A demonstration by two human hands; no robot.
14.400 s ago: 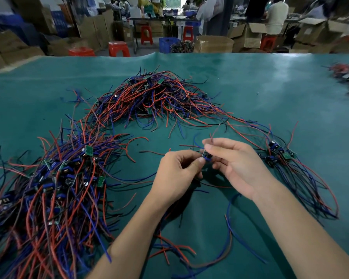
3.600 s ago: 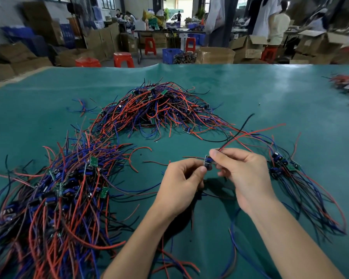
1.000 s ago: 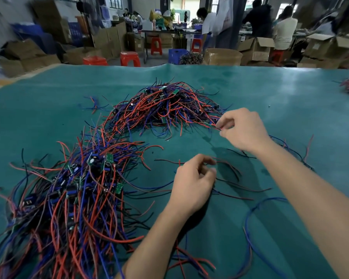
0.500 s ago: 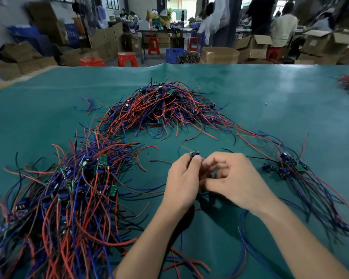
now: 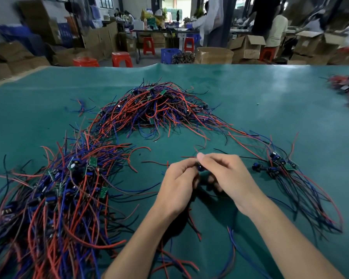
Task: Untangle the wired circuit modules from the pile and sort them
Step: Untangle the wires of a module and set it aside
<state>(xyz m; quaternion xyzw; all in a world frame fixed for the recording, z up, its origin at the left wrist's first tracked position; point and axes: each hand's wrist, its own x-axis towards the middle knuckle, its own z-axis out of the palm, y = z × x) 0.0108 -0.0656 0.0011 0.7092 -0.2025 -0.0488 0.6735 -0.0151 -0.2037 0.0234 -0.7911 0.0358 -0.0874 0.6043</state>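
Half a second on, both hands have lifted slightly off the green table cover (image 5: pixel 250 93) and drawn closer, the right thumb now raised above the left knuckles. At centre, the left hand (image 5: pixel 177 184) and right hand (image 5: pixel 228 176) meet over the cloth, fingers curled and pinching one small dark-blue circuit module (image 5: pixel 200 168) between them; most of it is hidden by the fingertips, and its thin wires trail away to the left and toward the near edge. To the left lies a large tangled pile (image 5: pixel 54 198) of red, blue and black wires with small green boards showing among them. A second heap (image 5: pixel 155 109) sits farther off, beyond the hands. On the right, a small sorted group (image 5: pixel 278 164) of modules rests with its wires fanned toward the near right. Another blurred bundle (image 5: pixel 347 87) lies at the far right edge. Beyond the table stand cardboard boxes (image 5: pixel 246 46), red stools (image 5: pixel 121 58) and several people at work benches.
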